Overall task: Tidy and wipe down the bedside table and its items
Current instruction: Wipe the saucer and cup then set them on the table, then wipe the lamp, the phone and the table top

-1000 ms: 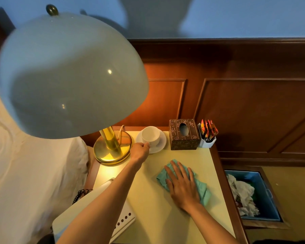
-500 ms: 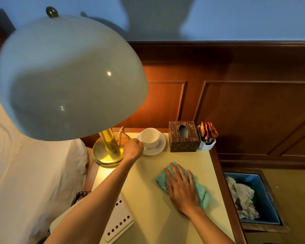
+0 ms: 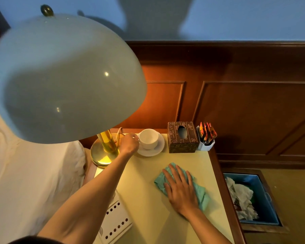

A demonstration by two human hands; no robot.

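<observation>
The pale yellow tabletop (image 3: 148, 199) with its dark wooden edging looks largely in order along the back: a brass-stemmed lamp with a broad white dome shade (image 3: 60, 76) stands at the rear left corner, then a white ceramic cup (image 3: 148, 138) on a round white saucer (image 3: 157, 150), a dark brown carved wooden tissue box (image 3: 182, 138), and a small white holder of red and orange sachets (image 3: 206, 137) at the rear right. The left hand (image 3: 128, 143) reaches to the cup's left side with fingers curled at the handle; it seems to pinch it, though the handle itself is hidden behind the hand, and the cup sits on its saucer. The right hand (image 3: 180, 189) lies flat, fingers spread and straight, pressing a crumpled teal cleaning cloth (image 3: 202, 196) onto the middle right of the tabletop, so its grip is wide and holds nothing closed. A white perforated device (image 3: 116, 221) lies at the front left corner, partly under the left forearm. Beside the table on the floor, a blue-lined waste bin (image 3: 253, 176) holds crumpled white tissues. Judging by this, rubbish seems already binned and the items lined up, while wiping is midway: the open surface is under the cloth, but the spot beneath the cup and saucer, the lamp base and the items themselves probably remain to be wiped.
</observation>
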